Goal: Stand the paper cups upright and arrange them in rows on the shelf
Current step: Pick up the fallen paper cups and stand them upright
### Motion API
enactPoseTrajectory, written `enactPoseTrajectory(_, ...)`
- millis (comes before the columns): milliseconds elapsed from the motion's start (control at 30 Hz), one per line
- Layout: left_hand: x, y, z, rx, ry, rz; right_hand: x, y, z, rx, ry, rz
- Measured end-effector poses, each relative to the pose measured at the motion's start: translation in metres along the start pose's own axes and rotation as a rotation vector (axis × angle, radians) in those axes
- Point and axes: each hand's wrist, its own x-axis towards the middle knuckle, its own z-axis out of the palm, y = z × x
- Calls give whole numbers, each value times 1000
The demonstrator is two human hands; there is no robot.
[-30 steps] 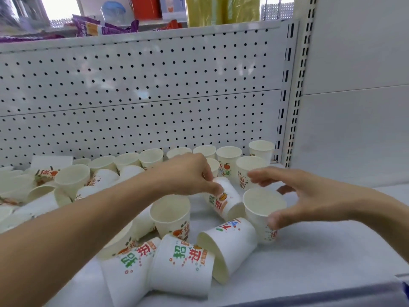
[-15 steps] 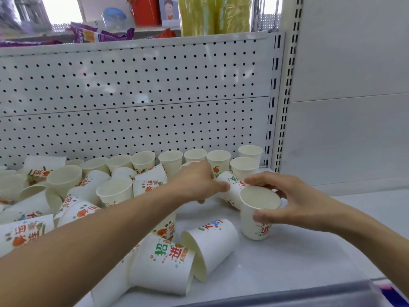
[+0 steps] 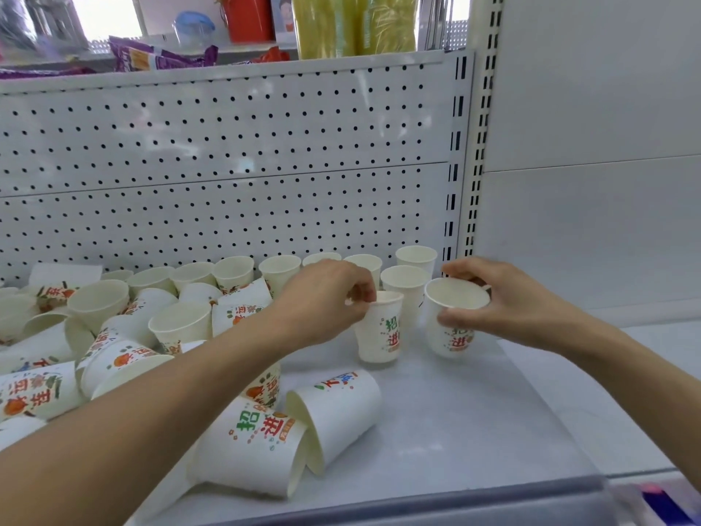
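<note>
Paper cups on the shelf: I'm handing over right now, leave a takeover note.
Left hand pinches the rim of an upright white printed paper cup; right hand grips another upright cup beside it, near the right end of the white shelf.
Done: a back row of upright cups along the pegboard, one second-row cup in front.
Left: two cups lying at the front, plus the tumbled heap at left.
</note>
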Motion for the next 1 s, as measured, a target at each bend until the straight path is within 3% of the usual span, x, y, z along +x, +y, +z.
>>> enactPoseTrajectory(333, -5, -10, -2, 53, -98, 42, 4, -4, 21, -113, -77, 35)
enactPoseTrajectory(500, -45, -15, -46, -255, 19, -14, -30, -39, 16, -93, 91, -206)
enactPoseTrajectory(633, -118, -28, -72, -432, -29, -23, -53, -81, 34, -134, -220, -323)
enactPoseTrajectory(800, -159, -48, -67, -40, -266, 75, -51, -106, 77, -302, -380, -382)
enactPoseTrajectory(1000, -158, -55, -44, 250, -209, 224, -55, -102, 101, -367, -322, -327)
